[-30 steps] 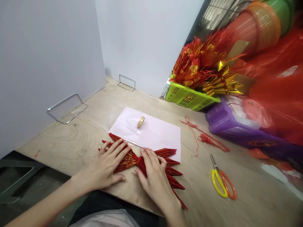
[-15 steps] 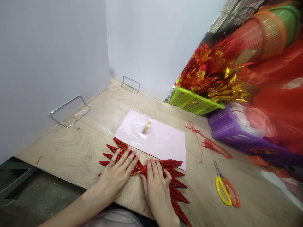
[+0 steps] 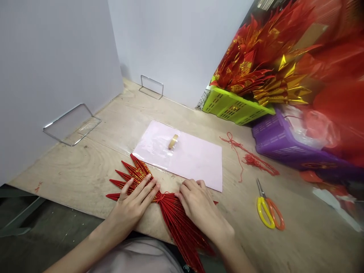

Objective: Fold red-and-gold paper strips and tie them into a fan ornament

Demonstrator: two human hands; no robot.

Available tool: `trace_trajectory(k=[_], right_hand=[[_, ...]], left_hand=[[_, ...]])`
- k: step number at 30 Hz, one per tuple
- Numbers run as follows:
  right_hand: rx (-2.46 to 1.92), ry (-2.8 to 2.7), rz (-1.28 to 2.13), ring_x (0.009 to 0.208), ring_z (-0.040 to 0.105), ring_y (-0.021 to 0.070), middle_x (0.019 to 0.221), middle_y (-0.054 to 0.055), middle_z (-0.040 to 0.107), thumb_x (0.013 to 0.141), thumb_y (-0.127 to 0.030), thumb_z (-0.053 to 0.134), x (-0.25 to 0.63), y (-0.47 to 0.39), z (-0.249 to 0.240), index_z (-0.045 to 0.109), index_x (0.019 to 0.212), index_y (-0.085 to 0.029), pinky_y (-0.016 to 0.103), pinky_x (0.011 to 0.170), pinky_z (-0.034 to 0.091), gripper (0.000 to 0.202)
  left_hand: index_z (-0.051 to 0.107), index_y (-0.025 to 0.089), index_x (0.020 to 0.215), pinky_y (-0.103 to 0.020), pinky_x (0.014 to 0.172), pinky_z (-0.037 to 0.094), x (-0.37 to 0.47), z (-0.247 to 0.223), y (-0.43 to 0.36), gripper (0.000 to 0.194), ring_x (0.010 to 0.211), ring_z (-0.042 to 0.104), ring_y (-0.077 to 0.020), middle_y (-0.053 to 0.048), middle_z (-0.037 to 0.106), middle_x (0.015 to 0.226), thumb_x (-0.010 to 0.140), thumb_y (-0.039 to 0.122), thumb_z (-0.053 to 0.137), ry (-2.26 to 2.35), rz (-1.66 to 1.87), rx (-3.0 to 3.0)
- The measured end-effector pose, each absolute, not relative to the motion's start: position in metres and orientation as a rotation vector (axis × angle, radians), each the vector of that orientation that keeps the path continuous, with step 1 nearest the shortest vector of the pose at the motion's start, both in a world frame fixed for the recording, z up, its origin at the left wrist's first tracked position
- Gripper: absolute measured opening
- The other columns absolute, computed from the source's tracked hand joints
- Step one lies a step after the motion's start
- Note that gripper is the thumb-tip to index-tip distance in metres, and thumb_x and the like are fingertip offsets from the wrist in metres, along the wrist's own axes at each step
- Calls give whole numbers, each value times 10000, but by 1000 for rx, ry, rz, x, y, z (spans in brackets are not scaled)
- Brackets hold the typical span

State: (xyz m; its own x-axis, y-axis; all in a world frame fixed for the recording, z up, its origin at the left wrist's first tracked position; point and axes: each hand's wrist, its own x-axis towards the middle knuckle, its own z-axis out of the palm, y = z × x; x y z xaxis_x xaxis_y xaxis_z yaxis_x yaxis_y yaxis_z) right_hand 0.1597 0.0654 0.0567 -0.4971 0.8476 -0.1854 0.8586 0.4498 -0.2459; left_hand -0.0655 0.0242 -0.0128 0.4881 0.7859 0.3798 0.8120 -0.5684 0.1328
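A pleated red-and-gold paper fan ornament (image 3: 174, 218) lies at the near table edge, tied round its middle with red string (image 3: 163, 197). Pointed folds spread out on both sides of the tie. My left hand (image 3: 136, 201) rests flat on the left half, fingers stretched out. Bent over the top edge of the right half, my right hand (image 3: 200, 204) has its fingers closed on the folds; its thumb is mostly hidden. Just beyond the ornament is a pale pink sheet (image 3: 199, 157), partly under clear plastic, with a roll of tape (image 3: 173, 141) on it.
Scissors (image 3: 269, 212) with yellow and orange handles lie right, near loose red string (image 3: 253, 161). Green (image 3: 236, 108) and purple (image 3: 284, 144) baskets stand at the back right, the green one filled with red and gold foil pieces. Wire brackets (image 3: 72, 125) stand by the white panels.
My right hand has shifted from lying flat on the right half to gripping its upper edge. That half's folds have drawn together and swung down toward me. The camera view has shifted slightly.
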Motion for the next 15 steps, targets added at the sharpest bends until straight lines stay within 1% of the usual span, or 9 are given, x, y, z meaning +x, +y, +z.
trace_trajectory(k=[4, 6, 7, 8, 10, 11, 12, 14, 15], right_hand=[[1483, 2569, -971, 834, 589, 174, 894, 57, 658, 976, -169, 413, 156, 87, 47, 623, 849, -165, 287, 775, 406, 246], [1400, 2502, -1135, 816, 600, 168, 876, 60, 667, 986, -220, 405, 156, 98, 45, 640, 844, -162, 274, 752, 409, 281], [1355, 2484, -1178, 816, 602, 171, 880, 64, 668, 991, -257, 400, 156, 102, 45, 647, 851, -161, 277, 751, 411, 299], [1300, 2479, -1207, 826, 602, 176, 896, 68, 666, 990, -305, 412, 156, 105, 46, 651, 870, -162, 282, 754, 414, 303], [1200, 2500, -1214, 870, 597, 196, 947, 73, 654, 946, -416, 500, 153, 106, 48, 646, 916, -166, 293, 769, 424, 291], [1174, 2521, -1187, 899, 591, 210, 972, 77, 644, 902, -459, 563, 151, 104, 49, 638, 931, -168, 302, 780, 428, 302], [1166, 2542, -1143, 917, 584, 223, 982, 79, 636, 857, -480, 616, 148, 101, 49, 629, 935, -169, 310, 788, 430, 321], [1176, 2575, -1047, 904, 575, 229, 955, 77, 629, 814, -440, 654, 141, 94, 52, 613, 908, -169, 315, 780, 428, 290], [1185, 2584, -1012, 875, 574, 223, 924, 71, 629, 815, -390, 639, 138, 91, 53, 606, 889, -170, 310, 760, 424, 235]], left_hand=[[456, 211, 1410, -436, 1158, 100, -64, -7, 25, 440, 1318, 474, -232, -94, 584, 1366, 979, 291, 429, -1471, -703, -2680], [478, 181, 1381, -433, 1128, 177, -68, 2, 24, 468, 1298, 485, -258, -126, 579, 1364, 934, 315, 518, -1552, -822, -2680], [514, 175, 1338, -423, 1098, 236, -72, 7, 22, 446, 1267, 508, -264, -137, 594, 1338, 908, 290, 549, -1604, -920, -2665], [560, 179, 1270, -402, 1054, 302, -76, 13, 20, 391, 1212, 545, -259, -135, 626, 1280, 884, 245, 567, -1660, -1049, -2644], [640, 198, 1069, -331, 908, 426, -82, 21, 11, 225, 1007, 629, -220, -92, 701, 1053, 855, 183, 571, -1792, -1377, -2643], [659, 201, 955, -291, 812, 462, -83, 24, 7, 135, 880, 646, -195, -65, 709, 919, 858, 186, 566, -1911, -1519, -2690], [667, 197, 856, -258, 719, 475, -82, 25, 2, 110, 767, 642, -173, -47, 698, 803, 871, 215, 560, -2094, -1612, -2776], [681, 180, 749, -227, 570, 464, -76, 24, -7, 252, 613, 616, -152, -34, 666, 649, 901, 329, 546, -2664, -1659, -2935], [699, 173, 762, -225, 539, 464, -70, 23, -10, 291, 592, 621, -156, -38, 669, 634, 895, 390, 559, -3008, -1683, -2907]])
